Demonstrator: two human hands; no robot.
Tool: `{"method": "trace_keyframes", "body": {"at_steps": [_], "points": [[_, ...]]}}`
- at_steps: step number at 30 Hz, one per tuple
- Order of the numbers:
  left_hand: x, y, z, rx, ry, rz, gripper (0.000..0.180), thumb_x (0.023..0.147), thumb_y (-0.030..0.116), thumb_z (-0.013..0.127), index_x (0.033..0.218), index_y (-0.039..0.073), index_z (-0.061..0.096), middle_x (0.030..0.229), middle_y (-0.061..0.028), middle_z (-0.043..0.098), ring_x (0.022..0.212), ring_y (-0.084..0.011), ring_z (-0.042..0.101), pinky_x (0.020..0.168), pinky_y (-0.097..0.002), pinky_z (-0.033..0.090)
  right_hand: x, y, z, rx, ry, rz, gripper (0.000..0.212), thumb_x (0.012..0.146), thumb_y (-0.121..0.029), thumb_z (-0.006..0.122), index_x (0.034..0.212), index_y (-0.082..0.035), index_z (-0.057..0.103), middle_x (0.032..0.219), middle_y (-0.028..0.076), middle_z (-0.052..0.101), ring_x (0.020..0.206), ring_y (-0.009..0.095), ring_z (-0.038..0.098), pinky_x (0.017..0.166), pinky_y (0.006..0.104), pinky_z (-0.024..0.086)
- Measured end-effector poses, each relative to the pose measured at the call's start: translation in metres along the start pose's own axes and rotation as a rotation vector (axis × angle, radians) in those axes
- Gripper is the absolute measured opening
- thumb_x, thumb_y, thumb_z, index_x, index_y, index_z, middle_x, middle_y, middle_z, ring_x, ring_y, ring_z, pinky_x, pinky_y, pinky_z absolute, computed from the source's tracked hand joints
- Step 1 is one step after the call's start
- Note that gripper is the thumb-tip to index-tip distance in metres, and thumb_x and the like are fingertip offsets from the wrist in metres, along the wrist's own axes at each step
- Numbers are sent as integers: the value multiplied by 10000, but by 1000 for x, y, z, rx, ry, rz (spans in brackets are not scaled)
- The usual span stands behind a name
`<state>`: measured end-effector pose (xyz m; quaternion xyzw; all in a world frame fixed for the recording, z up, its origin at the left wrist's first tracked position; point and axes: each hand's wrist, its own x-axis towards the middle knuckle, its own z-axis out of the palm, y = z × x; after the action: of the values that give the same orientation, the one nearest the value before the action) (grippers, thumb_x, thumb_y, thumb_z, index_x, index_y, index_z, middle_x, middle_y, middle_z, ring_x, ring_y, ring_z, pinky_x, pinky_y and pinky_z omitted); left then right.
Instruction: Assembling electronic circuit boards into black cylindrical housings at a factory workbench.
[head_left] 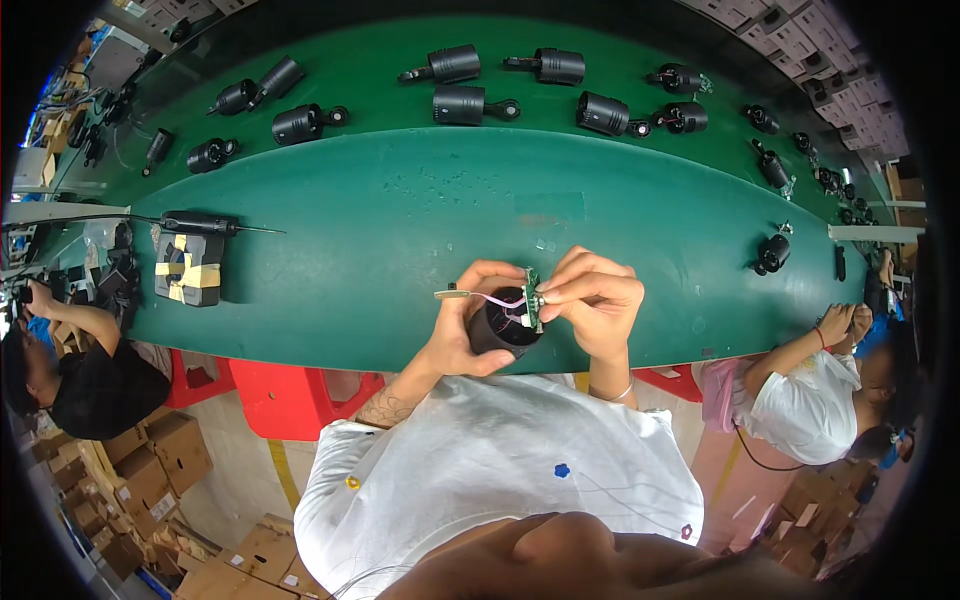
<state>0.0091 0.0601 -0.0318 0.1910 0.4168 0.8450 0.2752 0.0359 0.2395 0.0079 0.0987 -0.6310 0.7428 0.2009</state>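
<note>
My left hand [458, 335] is wrapped round a black cylindrical housing [492, 338], its open end facing up. Between the fingertips of my right hand [595, 300] is a small green circuit board [532, 300], held upright over the housing's rim. Thin pinkish-white wires run from the board into the housing. Another wire leads left to a small flat board [452, 294] that sticks out by my left fingers. The inside of the housing is mostly dark.
Several black cylindrical units [458, 104] stand along the far green belt. An electric screwdriver [200, 224] lies by a black box with yellow tape [190, 272] on the left of the green table [350, 250]. Co-workers sit at both sides; a red stool [290, 400] is behind the near edge.
</note>
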Motion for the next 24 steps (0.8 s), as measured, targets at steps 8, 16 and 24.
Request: {"method": "trace_keyframes", "body": {"at_steps": [8, 16, 24], "points": [[6, -8, -11, 299, -83, 40, 800, 518, 136, 861, 1228, 25, 507, 1197, -119, 609, 1011, -208, 594, 910, -323, 464, 2, 2, -2, -79, -94, -58, 148, 620, 82, 773, 730, -10, 736, 748, 97, 705, 650, 147, 572, 592, 233, 468], [15, 7, 1, 539, -47, 134, 691, 500, 91, 829, 1140, 12, 582, 1054, -118, 659, 859, -190, 615, 796, -294, 495, 1, -2, -4, -144, -69, -90, 136, 621, 56, 789, 726, -15, 741, 755, 95, 711, 651, 149, 575, 603, 232, 468], [19, 4, 19, 698, 81, 294, 596, 512, 89, 804, 1078, 33, 623, 891, -70, 672, 724, -201, 601, 692, -300, 492, -2, -7, -3, -202, -36, -80, 150, 608, 49, 786, 728, -34, 750, 769, 85, 716, 645, 150, 568, 608, 232, 472]]}}
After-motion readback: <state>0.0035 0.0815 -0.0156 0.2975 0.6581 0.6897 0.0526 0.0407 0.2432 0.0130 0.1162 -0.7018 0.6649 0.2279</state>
